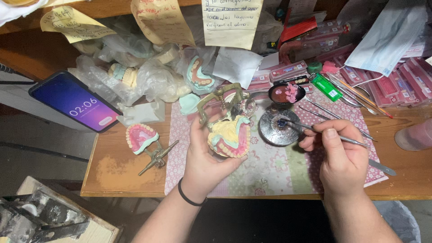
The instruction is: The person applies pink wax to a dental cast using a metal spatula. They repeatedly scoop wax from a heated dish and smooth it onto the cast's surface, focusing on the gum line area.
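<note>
While the left hand (202,155) cups a denture wax-up on its plaster cast (229,137), still mounted in a metal articulator (220,101) and held just above the flowered mat (270,166), the right hand (337,153) pinches a thin wax spatula (315,130) with its tip resting in the round metal dish (279,128) just beside the cast. Looks like the step in hand is loading the tip from the dish, so the next move probably calls for carrying it steadily across to the pink gum line without bumping the teeth. The other cast (140,137) sits well off to the left on the wooden bench (121,173), near the phone (74,101).
</note>
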